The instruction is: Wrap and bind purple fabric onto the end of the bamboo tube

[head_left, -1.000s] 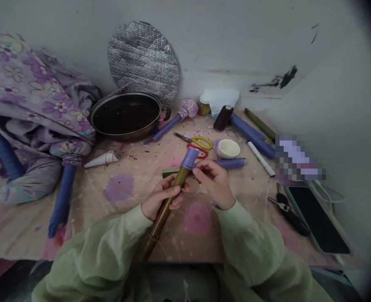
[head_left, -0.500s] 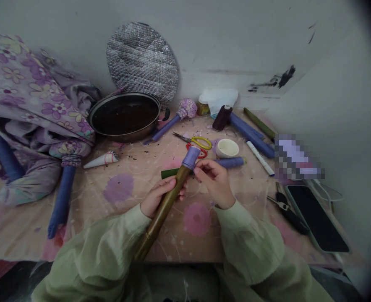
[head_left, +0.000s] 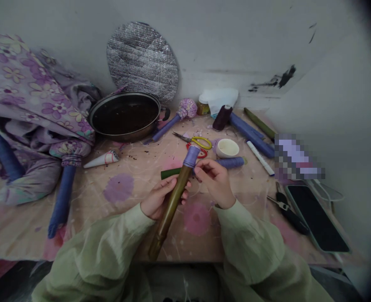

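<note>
My left hand (head_left: pixel 165 197) is closed around a brown-green bamboo stick (head_left: pixel 170 209) that slants up and away from me. Purple thread (head_left: pixel 190 156) is wound in a band around the stick's far end. Beside this band, my right hand (head_left: pixel 215 181) pinches at the thread, though the strand between the fingertips is too fine to see clearly. Just behind the right hand lies a spool of purple thread (head_left: pixel 232 162). Yellow-handled scissors (head_left: pixel 201 141) and a red-handled tool (head_left: pixel 201 152) rest beyond the wound end. A short green tube (head_left: pixel 169 173) lies partly behind the stick.
A black pan (head_left: pixel 125 117) stands at the back left, near cloth-headed purple sticks (head_left: pixel 61 197). To the right are a white bowl (head_left: pixel 228 147), a dark thread cone (head_left: pixel 222 118), a white marker (head_left: pixel 260 158), keys (head_left: pixel 288 212) and a phone (head_left: pixel 317 218).
The stick's near end has swung to the right, so the stick stands a little steeper. The purple band has turned and shifted slightly. My right hand has stayed nearly in place.
</note>
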The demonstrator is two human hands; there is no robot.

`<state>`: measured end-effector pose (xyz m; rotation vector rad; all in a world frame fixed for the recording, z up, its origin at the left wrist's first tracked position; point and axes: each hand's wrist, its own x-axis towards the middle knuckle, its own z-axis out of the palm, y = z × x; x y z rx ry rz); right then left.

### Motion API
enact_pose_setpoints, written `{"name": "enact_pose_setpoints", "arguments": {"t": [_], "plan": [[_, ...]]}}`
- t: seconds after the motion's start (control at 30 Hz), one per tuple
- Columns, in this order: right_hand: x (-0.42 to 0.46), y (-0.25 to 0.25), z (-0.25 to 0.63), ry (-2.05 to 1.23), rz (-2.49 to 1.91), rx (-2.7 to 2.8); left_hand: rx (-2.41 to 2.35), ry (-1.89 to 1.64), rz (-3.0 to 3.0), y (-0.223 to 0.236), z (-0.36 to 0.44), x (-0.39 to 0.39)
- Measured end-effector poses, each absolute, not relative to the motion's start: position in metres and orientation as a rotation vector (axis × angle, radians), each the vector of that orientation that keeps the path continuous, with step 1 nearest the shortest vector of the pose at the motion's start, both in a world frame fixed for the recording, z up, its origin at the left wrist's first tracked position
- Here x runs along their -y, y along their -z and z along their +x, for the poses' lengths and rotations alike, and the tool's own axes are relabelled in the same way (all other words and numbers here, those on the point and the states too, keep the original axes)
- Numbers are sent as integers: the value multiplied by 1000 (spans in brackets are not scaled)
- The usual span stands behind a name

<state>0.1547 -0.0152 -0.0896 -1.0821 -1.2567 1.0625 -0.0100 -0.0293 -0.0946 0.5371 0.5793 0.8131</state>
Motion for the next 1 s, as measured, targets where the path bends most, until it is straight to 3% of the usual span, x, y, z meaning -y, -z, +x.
{"name": "enact_pose_setpoints", "arguments": {"t": [0.2, 1.0], "plan": [[16, 90, 154, -1049, -1105, 1281, -483, -690, 466, 93, -14, 28], [14, 91, 156, -1055, -1090, 1272, -545, -798, 532, 94, -13, 26]]}}
